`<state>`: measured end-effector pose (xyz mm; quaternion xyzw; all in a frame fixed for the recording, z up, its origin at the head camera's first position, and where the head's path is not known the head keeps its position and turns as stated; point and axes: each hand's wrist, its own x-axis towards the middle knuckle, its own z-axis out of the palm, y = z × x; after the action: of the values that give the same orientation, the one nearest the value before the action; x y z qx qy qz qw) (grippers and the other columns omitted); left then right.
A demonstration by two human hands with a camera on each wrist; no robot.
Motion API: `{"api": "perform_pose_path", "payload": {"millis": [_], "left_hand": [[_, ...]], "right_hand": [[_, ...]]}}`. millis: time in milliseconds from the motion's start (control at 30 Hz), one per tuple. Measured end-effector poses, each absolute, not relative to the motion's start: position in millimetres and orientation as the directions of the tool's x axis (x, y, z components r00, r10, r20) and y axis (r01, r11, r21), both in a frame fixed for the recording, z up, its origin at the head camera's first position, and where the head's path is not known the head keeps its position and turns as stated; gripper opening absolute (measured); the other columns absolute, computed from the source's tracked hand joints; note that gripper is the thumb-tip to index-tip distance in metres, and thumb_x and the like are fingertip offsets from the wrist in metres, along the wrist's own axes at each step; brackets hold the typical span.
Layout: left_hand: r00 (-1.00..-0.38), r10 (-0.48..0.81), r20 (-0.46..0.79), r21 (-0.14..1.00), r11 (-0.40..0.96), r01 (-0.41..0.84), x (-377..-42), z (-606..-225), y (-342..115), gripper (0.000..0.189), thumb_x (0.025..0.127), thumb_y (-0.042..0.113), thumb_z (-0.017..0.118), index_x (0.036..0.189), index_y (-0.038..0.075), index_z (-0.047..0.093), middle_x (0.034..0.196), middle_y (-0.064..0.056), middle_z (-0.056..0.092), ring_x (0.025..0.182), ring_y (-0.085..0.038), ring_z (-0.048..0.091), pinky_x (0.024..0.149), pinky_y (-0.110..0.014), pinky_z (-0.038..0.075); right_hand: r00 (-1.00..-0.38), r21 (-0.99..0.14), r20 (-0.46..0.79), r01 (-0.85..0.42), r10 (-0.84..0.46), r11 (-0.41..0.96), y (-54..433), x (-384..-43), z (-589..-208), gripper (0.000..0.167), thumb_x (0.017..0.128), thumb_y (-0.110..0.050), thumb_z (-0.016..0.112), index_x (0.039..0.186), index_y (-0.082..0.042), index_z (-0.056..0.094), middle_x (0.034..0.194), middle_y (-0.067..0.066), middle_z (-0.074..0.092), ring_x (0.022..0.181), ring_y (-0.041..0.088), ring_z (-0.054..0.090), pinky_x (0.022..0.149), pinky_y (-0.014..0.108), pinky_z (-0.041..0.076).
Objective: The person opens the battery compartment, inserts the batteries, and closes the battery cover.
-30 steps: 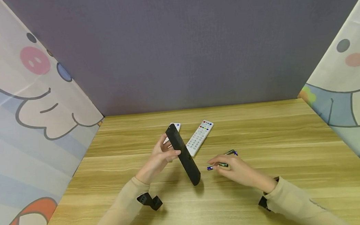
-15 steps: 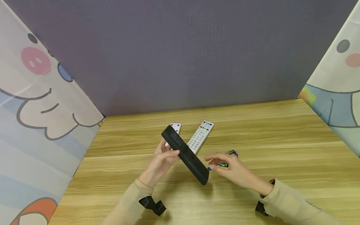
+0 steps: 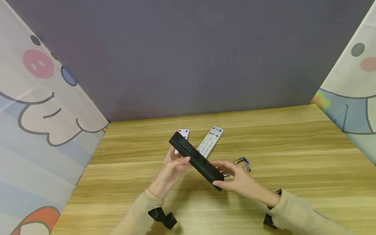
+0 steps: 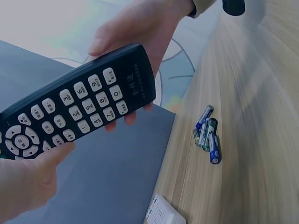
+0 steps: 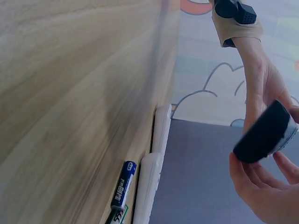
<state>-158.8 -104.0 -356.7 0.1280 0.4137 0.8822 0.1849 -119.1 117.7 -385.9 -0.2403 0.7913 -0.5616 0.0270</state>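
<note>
A black remote control (image 3: 193,156) is held tilted above the table, its back showing in the head view. Its white buttons face the left wrist camera. My left hand (image 3: 170,170) grips it around the middle, thumb across one edge. At the lower end, my right hand (image 3: 238,181) pinches the remote between thumb and fingers. Just beyond that hand on the table lie several small batteries, among them a dark one (image 3: 239,160) and a blue one (image 3: 247,165). In the left wrist view these batteries (image 4: 205,133) lie bunched together.
Behind the black remote, a white remote (image 3: 210,140) lies slanted on the wooden table (image 3: 137,135). Another white remote (image 3: 184,133) is partly hidden by the left hand and the black remote. A grey panel (image 3: 204,59) stands at the table's back edge, with cartoon-printed cloth (image 3: 20,117) at the sides.
The black remote has turned and its lower end has swung right, toward the right hand. My right hand has moved from over the batteries and taken hold of that end.
</note>
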Motion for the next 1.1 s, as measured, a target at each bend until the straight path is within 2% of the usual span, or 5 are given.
{"api": "perform_pose_path", "payload": {"millis": [333,567,733,933,1100], "left_hand": [[-0.897,0.433,0.084,0.766,-0.604,-0.22,-158.5,-362.2,-105.0,0.064,0.084,-0.008,0.04,0.138,0.016,0.016,0.104,-0.008,0.048,0.096,-0.017,0.053,0.093,-0.044,0.039],[-0.892,0.444,0.089,0.774,-0.594,-0.218,-157.0,-363.1,-108.8,0.033,0.094,0.001,0.031,0.124,0.014,0.038,0.099,-0.003,0.058,0.091,-0.015,0.056,0.089,-0.038,0.045],[-0.894,0.447,0.034,0.812,-0.534,-0.236,-155.0,-361.3,-110.9,0.027,0.097,0.009,0.03,0.114,0.017,0.05,0.103,0.0,0.058,0.097,-0.015,0.054,0.094,-0.041,0.041],[-0.893,0.448,-0.036,0.823,-0.494,-0.281,-151.2,-358.5,-111.9,0.028,0.098,0.013,0.028,0.122,0.013,0.042,0.113,-0.003,0.054,0.105,-0.02,0.051,0.1,-0.045,0.035],[-0.894,0.443,-0.063,0.796,-0.518,-0.313,-146.2,-356.9,-111.9,0.029,0.098,0.015,0.027,0.123,0.009,0.039,0.114,-0.005,0.053,0.105,-0.022,0.052,0.093,-0.037,0.044]], "right_hand": [[-0.904,-0.903,0.237,-0.34,-0.355,0.263,112.8,-112.9,-384.2,0.049,0.075,-0.02,0.071,0.119,-0.011,0.053,0.11,0.005,0.058,0.095,0.018,0.055,0.079,0.031,0.051],[-0.897,-0.874,0.289,-0.39,-0.333,0.29,115.6,-112.0,-384.1,0.045,0.074,-0.018,0.071,0.117,-0.013,0.056,0.108,0.004,0.059,0.091,0.017,0.054,0.079,0.03,0.051],[-0.884,-0.828,0.341,-0.444,-0.321,0.343,118.5,-111.4,-383.6,0.046,0.071,-0.018,0.074,0.114,-0.015,0.058,0.107,0.001,0.058,0.09,0.012,0.053,0.077,0.03,0.051],[-0.866,-0.761,0.378,-0.492,-0.329,0.422,121.5,-110.5,-382.9,0.048,0.069,-0.021,0.076,0.113,-0.019,0.058,0.101,-0.008,0.056,0.092,0.009,0.051,0.076,0.027,0.051],[-0.857,-0.727,0.383,-0.51,-0.345,0.46,122.9,-109.6,-383.0,0.048,0.069,-0.022,0.076,0.113,-0.02,0.058,0.102,-0.008,0.054,0.094,0.011,0.051,0.076,0.031,0.051]]}}
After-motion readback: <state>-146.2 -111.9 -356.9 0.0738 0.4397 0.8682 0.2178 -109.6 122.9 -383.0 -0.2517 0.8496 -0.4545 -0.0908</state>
